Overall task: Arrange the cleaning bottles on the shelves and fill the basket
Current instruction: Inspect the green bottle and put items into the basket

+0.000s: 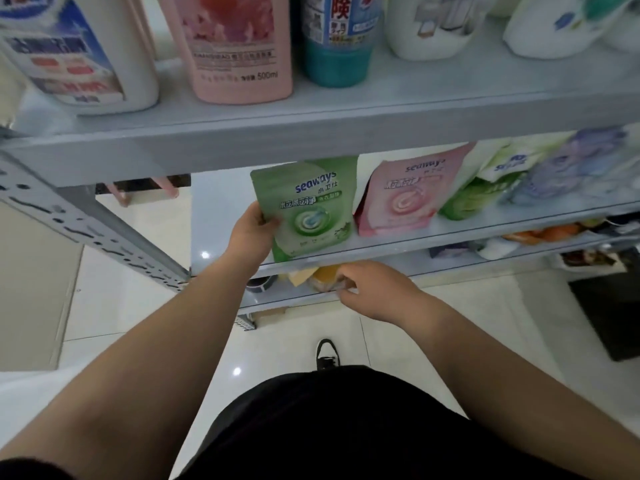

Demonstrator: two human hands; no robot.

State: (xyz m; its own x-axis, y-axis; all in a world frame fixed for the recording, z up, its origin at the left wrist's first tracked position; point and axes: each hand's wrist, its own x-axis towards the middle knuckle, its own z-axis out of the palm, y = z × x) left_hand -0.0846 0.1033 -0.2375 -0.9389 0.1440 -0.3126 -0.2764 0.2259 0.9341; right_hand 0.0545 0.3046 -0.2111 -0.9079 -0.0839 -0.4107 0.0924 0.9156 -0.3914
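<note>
My left hand (251, 230) grips the left edge of a green detergent pouch (310, 206) that stands upright at the left end of the middle shelf (450, 230). To its right on the same shelf stand a pink pouch (405, 199), a green-and-white pouch (485, 188) and a lilac pouch (568, 171). My right hand (367, 289) reaches into the lower shelf, its fingers curled round a clear-wrapped yellow-orange package (323, 277). On the top shelf (311, 129) stand a white-and-blue bottle (76, 53), a pink bottle (235, 46), a teal bottle (336, 36) and white bottles (433, 26).
A perforated grey upright (86, 230) of the rack slants down at the left. The lower shelf holds more packages at the right (540, 233). A dark mat (609, 313) lies on the white tiled floor at the right. My shoe (325, 353) stands below the rack.
</note>
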